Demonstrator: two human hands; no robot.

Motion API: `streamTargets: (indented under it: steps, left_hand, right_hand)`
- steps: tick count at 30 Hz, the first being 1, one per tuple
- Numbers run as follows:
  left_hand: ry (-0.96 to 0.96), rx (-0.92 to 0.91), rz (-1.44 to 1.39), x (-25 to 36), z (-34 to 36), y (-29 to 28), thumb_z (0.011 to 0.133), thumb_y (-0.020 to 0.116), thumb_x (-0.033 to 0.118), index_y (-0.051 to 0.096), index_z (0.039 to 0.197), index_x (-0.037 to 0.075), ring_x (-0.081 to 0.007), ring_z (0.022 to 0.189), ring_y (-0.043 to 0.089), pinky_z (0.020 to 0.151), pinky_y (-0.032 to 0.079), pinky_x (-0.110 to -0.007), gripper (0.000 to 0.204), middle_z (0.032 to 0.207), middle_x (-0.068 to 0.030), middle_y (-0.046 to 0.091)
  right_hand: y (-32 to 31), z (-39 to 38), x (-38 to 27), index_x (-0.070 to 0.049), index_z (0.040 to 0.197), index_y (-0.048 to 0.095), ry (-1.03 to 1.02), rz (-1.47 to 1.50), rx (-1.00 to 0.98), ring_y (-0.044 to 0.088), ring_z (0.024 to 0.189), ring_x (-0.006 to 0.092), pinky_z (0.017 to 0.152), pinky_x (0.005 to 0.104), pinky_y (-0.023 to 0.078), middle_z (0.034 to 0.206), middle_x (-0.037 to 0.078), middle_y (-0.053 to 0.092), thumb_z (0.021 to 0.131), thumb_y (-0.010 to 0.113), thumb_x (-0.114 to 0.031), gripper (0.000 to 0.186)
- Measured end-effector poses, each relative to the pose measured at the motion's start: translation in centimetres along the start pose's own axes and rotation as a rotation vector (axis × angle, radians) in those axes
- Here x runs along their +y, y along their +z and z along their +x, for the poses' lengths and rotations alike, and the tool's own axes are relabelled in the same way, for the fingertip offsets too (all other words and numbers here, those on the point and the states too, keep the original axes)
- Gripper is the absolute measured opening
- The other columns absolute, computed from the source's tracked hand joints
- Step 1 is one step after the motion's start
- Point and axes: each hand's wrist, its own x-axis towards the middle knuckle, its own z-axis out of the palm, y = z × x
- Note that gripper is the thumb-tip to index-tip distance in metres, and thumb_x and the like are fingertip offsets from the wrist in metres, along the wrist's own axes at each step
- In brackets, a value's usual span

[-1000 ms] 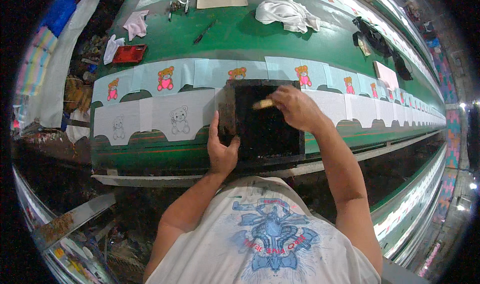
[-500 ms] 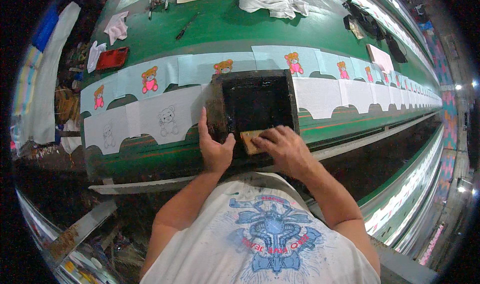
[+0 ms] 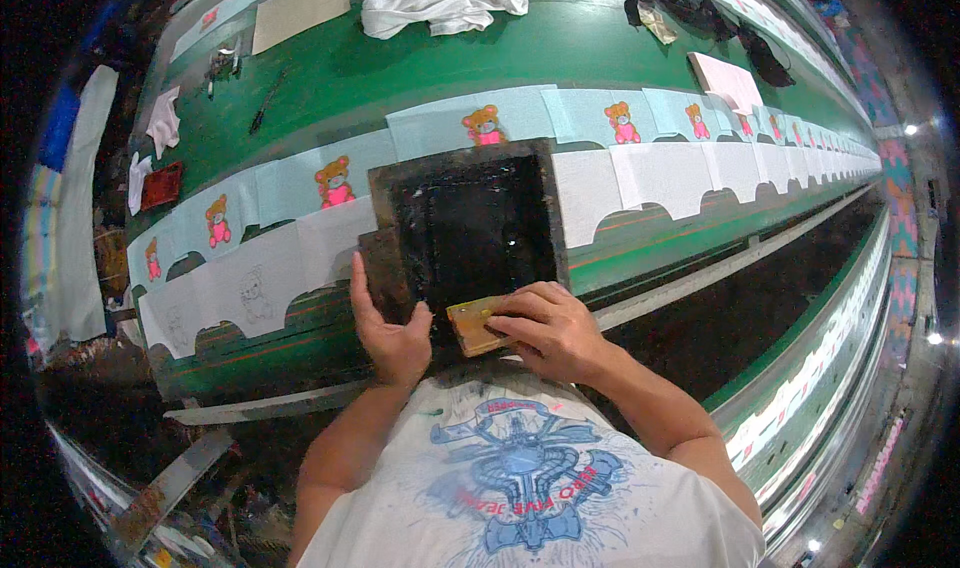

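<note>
A dark square screen frame (image 3: 540, 198) with an inky black inside lies over the row of white cut pieces (image 3: 650, 183), hiding what is beneath. My left hand (image 3: 390, 333) grips its left side, thumb up. My right hand (image 3: 545, 333) holds a yellowish squeegee (image 3: 470, 333) at the screen's near inner edge. To the left, white pieces (image 3: 200, 288) carry faint bear outlines. Just beyond, light blue pieces (image 3: 590, 113) show brown bears with pink hearts.
The long green table (image 3: 290, 98) holds a white cloth (image 3: 440, 3), beige board (image 3: 300, 8), red tray (image 3: 162, 183), pink stack (image 3: 720, 78) and dark tangled items (image 3: 765, 53). A metal rail (image 3: 670, 298) runs along the near edge; another long table (image 3: 800, 388) stands at right.
My right hand has brought the squeegee down to the screen's near side. The screen has moved rightward along the row, uncovering another printed bear. The view has swung, shifting the table leftward.
</note>
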Motion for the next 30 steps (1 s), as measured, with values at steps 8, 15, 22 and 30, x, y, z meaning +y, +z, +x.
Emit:
streamTargets:
  steps: [8,15,22,30]
  left_hand:
    - [-0.044,-0.007,-0.114,2.0,-2.2,13.1,0.083,0.076,-0.016,0.029,0.189,0.005,-0.0337,0.162,0.055,0.135,0.045,-0.045,0.117,0.18,-0.0223,0.051]
    - [0.015,0.006,0.016,3.0,-2.9,14.5,0.083,0.08,-0.015,0.031,0.188,0.005,-0.0322,0.16,0.057,0.134,0.047,-0.045,0.118,0.176,-0.0216,0.055]
    - [-0.015,0.015,-0.072,2.2,-2.4,15.6,0.082,0.08,-0.015,0.033,0.187,0.005,-0.0354,0.159,0.059,0.136,0.045,-0.046,0.117,0.174,-0.0236,0.057]
    - [-0.035,-0.004,-0.004,2.4,-2.3,15.1,0.085,0.08,-0.014,0.035,0.187,0.006,-0.0351,0.159,0.059,0.137,0.044,-0.047,0.113,0.172,-0.0233,0.06]
  right_hand:
    - [-8.3,-5.6,8.4,-0.01,0.133,0.083,-0.038,0.001,-0.055,0.076,0.118,0.0381,0.101,0.0536,0.063,0.136,0.013,0.079,0.077,0.094,-0.009,0.057]
    - [-11.5,-5.5,10.0,-0.008,0.139,0.081,-0.097,-0.036,-0.274,0.075,0.124,0.0368,0.106,0.0508,0.063,0.136,0.013,0.078,0.08,0.092,-0.004,0.06]
    - [-13.6,-3.0,9.6,-0.006,0.136,0.079,-0.049,-0.099,-0.46,0.074,0.123,0.0389,0.106,0.0489,0.063,0.132,0.015,0.078,0.084,0.084,-0.002,0.053]
    - [-14.2,5.0,15.4,-0.005,0.137,0.079,-0.031,-0.151,-0.264,0.075,0.121,0.0449,0.103,0.0522,0.063,0.128,0.02,0.078,0.087,0.072,0.014,0.054]
